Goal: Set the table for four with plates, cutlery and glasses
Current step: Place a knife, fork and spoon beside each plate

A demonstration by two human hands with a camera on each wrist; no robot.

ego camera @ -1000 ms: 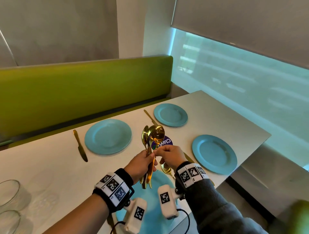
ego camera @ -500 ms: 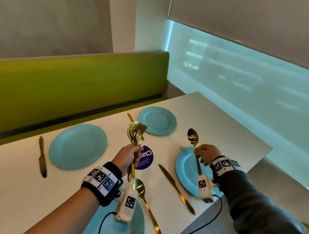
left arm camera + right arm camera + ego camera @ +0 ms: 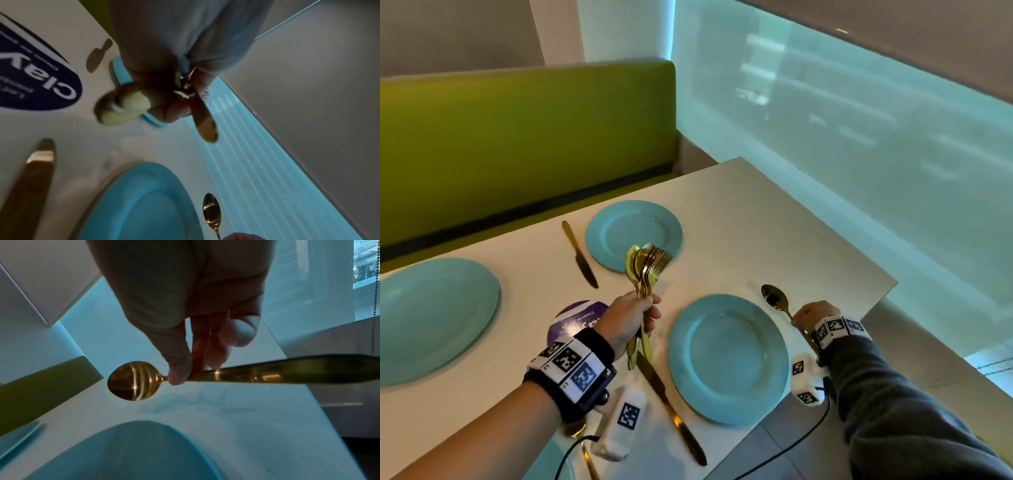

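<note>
Right hand [image 3: 812, 314] has lowered the gold spoon [image 3: 774, 297] beside the near plate [image 3: 727, 356], fingers pinching its slick, stiff neck; left hand [image 3: 628, 322] clamps the spare cutlery bundle [image 3: 645, 270].

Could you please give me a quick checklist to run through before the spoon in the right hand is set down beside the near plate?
1. Right hand pinches the spoon securely: ok.
2. Bare table right of the near plate: ok.
3. Spoon clear of the plate rim: ok.
4. Knife already left of that plate: ok.
5. Left hand grips the cutlery bundle away from the plate: ok.
6. Spoon touching the table yet: cannot tell.
</note>
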